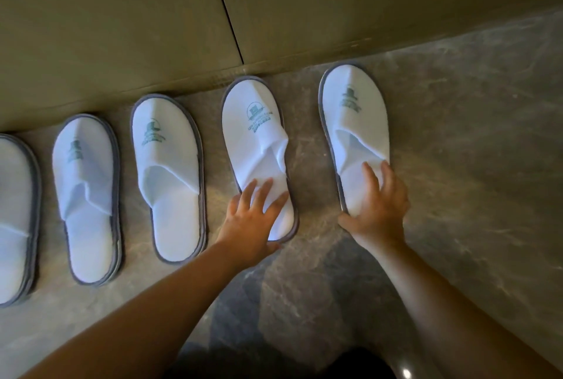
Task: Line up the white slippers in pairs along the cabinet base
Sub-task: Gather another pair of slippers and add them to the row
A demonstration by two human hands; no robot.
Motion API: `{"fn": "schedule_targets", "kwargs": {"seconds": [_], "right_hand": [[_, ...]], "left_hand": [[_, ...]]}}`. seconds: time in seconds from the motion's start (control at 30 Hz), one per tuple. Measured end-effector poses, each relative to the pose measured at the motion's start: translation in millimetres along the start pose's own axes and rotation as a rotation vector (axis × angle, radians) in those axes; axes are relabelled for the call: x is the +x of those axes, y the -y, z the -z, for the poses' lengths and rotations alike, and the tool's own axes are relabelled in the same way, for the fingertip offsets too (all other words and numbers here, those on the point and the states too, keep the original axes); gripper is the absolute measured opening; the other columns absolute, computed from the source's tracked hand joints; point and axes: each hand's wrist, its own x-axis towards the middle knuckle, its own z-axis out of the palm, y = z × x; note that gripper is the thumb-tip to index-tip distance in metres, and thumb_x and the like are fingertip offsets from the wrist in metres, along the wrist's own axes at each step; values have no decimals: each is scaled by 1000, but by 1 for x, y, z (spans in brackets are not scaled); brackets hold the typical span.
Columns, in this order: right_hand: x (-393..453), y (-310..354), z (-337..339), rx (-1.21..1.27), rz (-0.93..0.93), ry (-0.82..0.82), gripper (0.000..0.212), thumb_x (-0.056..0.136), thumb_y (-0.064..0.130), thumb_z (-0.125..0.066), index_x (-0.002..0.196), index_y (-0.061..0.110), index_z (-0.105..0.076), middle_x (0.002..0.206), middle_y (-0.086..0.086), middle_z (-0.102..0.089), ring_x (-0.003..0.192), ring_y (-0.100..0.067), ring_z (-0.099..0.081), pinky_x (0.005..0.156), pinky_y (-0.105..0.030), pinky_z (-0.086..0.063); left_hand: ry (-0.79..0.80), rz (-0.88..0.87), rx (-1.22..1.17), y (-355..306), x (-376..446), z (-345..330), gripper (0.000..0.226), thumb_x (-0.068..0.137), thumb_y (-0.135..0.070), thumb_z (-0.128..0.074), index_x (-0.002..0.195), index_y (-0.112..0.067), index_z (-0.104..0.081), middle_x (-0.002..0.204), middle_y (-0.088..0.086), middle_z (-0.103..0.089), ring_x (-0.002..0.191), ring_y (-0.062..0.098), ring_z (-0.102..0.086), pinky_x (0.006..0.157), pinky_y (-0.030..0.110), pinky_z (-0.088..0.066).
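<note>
Several white slippers with grey rims and a green logo lie in a row on the stone floor, toes toward the cabinet base [189,86]. My left hand [253,214] grips the heel of the fourth slipper [253,134], thumb under its rim. My right hand [376,205] holds the heel of the rightmost slipper [353,110], fingers on its insole, thumb at the rim. To the left lie a third slipper [167,165], a second [86,189], and one cut off by the frame edge [13,211]. These left ones look like stacked pairs.
The beige cabinet front [122,13] has a vertical door seam [227,9]. Grey marbled floor [472,150] stretches to the right of the last slipper and toward me. A dark shape [359,363] sits at the bottom edge.
</note>
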Motion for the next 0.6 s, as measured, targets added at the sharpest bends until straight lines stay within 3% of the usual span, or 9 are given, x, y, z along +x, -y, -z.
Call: {"fn": "schedule_targets", "kwargs": {"seconds": [0.2, 0.6], "right_hand": [[18, 2, 4, -131, 95, 90, 87, 62, 31, -70, 137, 22, -27, 151, -11, -18, 132, -40, -21, 102, -50, -29], [14, 8, -1, -65, 44, 81, 85, 64, 30, -70, 137, 20, -29, 151, -14, -18, 132, -42, -17, 103, -55, -26]], "left_hand": [[22, 13, -24, -1, 0, 2, 87, 77, -60, -50, 142, -32, 0, 155, 3, 6, 142, 30, 8, 114, 49, -4], [45, 24, -30, -3, -1, 4, 85, 78, -60, -48, 141, -32, 2, 155, 3, 10, 142, 31, 12, 115, 47, -4]]}}
